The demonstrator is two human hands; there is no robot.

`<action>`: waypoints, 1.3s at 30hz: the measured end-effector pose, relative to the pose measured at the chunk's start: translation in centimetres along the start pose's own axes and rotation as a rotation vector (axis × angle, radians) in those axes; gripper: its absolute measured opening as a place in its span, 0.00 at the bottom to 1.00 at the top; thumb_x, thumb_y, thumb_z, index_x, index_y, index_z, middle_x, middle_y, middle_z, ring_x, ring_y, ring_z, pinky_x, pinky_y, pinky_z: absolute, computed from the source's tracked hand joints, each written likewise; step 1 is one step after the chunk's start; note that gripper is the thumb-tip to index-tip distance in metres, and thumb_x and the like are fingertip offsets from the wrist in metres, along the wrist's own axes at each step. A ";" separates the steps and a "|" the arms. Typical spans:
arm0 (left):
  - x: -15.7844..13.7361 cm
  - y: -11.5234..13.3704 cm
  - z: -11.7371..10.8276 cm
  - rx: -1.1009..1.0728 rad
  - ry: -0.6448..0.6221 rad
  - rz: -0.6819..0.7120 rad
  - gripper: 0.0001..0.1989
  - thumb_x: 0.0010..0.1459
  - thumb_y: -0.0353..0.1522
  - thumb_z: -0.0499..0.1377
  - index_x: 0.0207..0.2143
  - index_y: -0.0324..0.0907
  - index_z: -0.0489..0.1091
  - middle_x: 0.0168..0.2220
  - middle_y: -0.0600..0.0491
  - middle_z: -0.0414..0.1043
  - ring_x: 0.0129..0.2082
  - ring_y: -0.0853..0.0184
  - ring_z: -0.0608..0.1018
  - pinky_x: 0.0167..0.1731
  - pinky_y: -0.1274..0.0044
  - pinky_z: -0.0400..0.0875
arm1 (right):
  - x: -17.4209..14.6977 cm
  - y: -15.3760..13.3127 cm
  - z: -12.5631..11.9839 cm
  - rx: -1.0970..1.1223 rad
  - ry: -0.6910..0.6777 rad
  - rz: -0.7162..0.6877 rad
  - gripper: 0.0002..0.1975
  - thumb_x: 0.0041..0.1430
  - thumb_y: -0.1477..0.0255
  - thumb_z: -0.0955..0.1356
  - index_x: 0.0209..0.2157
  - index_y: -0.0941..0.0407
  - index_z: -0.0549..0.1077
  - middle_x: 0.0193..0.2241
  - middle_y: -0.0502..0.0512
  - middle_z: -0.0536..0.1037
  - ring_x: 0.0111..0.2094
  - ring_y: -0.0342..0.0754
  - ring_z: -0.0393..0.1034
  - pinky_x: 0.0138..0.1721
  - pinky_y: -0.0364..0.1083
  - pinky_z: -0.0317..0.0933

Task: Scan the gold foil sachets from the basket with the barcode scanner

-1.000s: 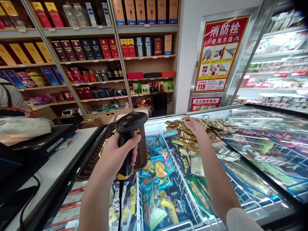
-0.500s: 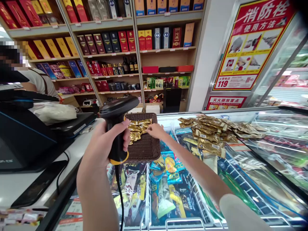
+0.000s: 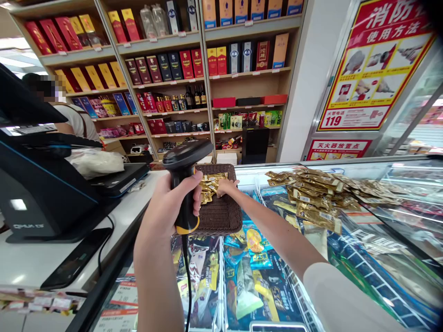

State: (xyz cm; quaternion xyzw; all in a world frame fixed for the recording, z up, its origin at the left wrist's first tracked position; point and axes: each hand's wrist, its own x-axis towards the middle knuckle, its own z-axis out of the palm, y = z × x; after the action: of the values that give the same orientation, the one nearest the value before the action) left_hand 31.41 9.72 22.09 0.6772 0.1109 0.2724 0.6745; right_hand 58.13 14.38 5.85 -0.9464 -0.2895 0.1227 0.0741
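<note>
My left hand (image 3: 169, 203) is wrapped round the handle of a black and yellow barcode scanner (image 3: 187, 175), held upright with its cord hanging down. Behind it, a brown woven basket (image 3: 221, 219) rests on the glass top of a freezer. Small gold foil packets (image 3: 207, 197) lie in the basket's far part. My right hand (image 3: 226, 187) reaches in over them, fingers curled down and closed on a gold packet at the right of the group; the fingertips are partly hidden. To the right, a heap of gold packets (image 3: 311, 191) lies on the freezer glass.
Bagged ice creams (image 3: 256, 258) show through the freezer glass (image 3: 277, 295). At left stands a counter (image 3: 20, 263) with a black checkout terminal (image 3: 41, 198) and a phone (image 3: 78, 258). Shelves (image 3: 173, 83) of boxes fill the back. A person (image 3: 78, 122) is at far left.
The whole view has shifted, so things appear further right. My right hand has turned its fingers further down onto the packets. My left hand keeps hold of the scanner.
</note>
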 end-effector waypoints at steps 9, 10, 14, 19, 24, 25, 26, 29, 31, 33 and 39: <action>-0.1 0.1 0.6 0.000 -0.024 -0.007 0.10 0.51 0.34 0.66 0.29 0.41 0.67 0.18 0.59 0.64 0.15 0.73 0.67 0.13 0.82 0.62 | -3.4 1.5 0.0 -0.115 0.114 -0.358 0.20 0.57 0.63 0.70 0.49 0.57 0.75 0.50 0.65 0.77 0.55 0.63 0.67 0.61 0.67 0.44; -0.1 0.0 0.6 0.004 -0.034 -0.007 0.10 0.52 0.35 0.66 0.29 0.41 0.67 0.18 0.59 0.65 0.15 0.73 0.67 0.13 0.82 0.62 | -4.0 2.0 -0.3 -0.117 0.131 -0.396 0.16 0.60 0.65 0.68 0.46 0.57 0.77 0.47 0.64 0.78 0.53 0.60 0.69 0.61 0.64 0.47; 0.1 -0.4 0.3 0.029 -0.081 -0.019 0.12 0.53 0.37 0.66 0.29 0.41 0.66 0.19 0.58 0.66 0.15 0.73 0.67 0.14 0.81 0.64 | -7.0 5.0 -1.5 -0.018 0.314 -0.490 0.19 0.67 0.65 0.59 0.38 0.56 0.79 0.41 0.62 0.81 0.47 0.57 0.73 0.50 0.52 0.62; 0.4 -0.6 0.6 0.001 -0.061 -0.008 0.13 0.52 0.39 0.66 0.31 0.41 0.67 0.18 0.58 0.66 0.16 0.73 0.67 0.14 0.81 0.64 | -10.8 8.8 -0.6 0.607 0.459 -0.517 0.19 0.67 0.62 0.59 0.42 0.55 0.77 0.32 0.56 0.82 0.33 0.50 0.78 0.37 0.45 0.67; 0.7 -0.5 1.6 0.021 -0.044 -0.039 0.14 0.51 0.39 0.66 0.31 0.40 0.67 0.18 0.58 0.66 0.15 0.73 0.67 0.14 0.81 0.63 | -12.5 9.9 -1.1 0.685 0.460 -0.394 0.17 0.63 0.58 0.65 0.30 0.56 0.75 0.26 0.55 0.80 0.32 0.51 0.77 0.37 0.45 0.66; 0.7 -0.6 1.8 0.023 -0.040 -0.037 0.14 0.51 0.39 0.66 0.31 0.40 0.67 0.18 0.58 0.65 0.15 0.73 0.67 0.14 0.81 0.63 | -12.7 10.1 -1.5 0.628 0.477 -0.353 0.13 0.62 0.61 0.66 0.33 0.56 0.76 0.26 0.55 0.80 0.33 0.52 0.77 0.37 0.46 0.66; 0.8 -0.7 2.0 0.028 -0.042 -0.037 0.14 0.51 0.39 0.66 0.31 0.40 0.67 0.18 0.58 0.65 0.15 0.73 0.67 0.14 0.82 0.63 | -12.8 10.3 -2.0 0.578 0.494 -0.309 0.11 0.61 0.65 0.67 0.39 0.57 0.75 0.26 0.55 0.80 0.35 0.53 0.77 0.38 0.46 0.66; 0.8 -1.0 2.1 0.044 -0.075 -0.044 0.15 0.53 0.41 0.65 0.32 0.41 0.66 0.18 0.59 0.66 0.15 0.73 0.67 0.14 0.82 0.62 | -13.1 11.6 -3.3 0.536 0.430 -0.226 0.18 0.59 0.71 0.69 0.51 0.60 0.71 0.27 0.56 0.80 0.36 0.55 0.78 0.36 0.46 0.67; 0.8 -1.3 2.2 0.059 -0.096 -0.052 0.15 0.53 0.41 0.65 0.31 0.41 0.65 0.19 0.59 0.65 0.15 0.73 0.67 0.14 0.81 0.62 | -13.3 12.8 -4.1 0.640 0.321 -0.235 0.12 0.60 0.72 0.68 0.45 0.60 0.75 0.25 0.57 0.80 0.30 0.54 0.78 0.30 0.46 0.68; 0.9 -1.3 2.2 0.075 -0.107 -0.061 0.15 0.53 0.41 0.65 0.30 0.41 0.65 0.19 0.59 0.65 0.16 0.73 0.67 0.15 0.81 0.63 | -13.5 14.0 -5.0 0.838 0.299 -0.255 0.05 0.60 0.71 0.68 0.35 0.58 0.76 0.25 0.56 0.80 0.24 0.51 0.77 0.24 0.45 0.69; 1.2 -1.6 3.1 0.092 -0.141 -0.084 0.17 0.53 0.44 0.65 0.28 0.41 0.64 0.19 0.59 0.65 0.16 0.73 0.67 0.15 0.80 0.64 | -13.3 16.5 -7.7 1.388 0.631 -0.237 0.09 0.51 0.73 0.75 0.29 0.58 0.71 0.23 0.51 0.78 0.27 0.48 0.79 0.32 0.45 0.76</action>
State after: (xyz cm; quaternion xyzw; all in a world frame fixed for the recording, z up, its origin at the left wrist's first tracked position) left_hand 34.33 7.77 20.97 0.7197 0.1040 0.1902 0.6595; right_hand 58.33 -7.26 12.26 -0.6358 -0.2106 -0.0084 0.7425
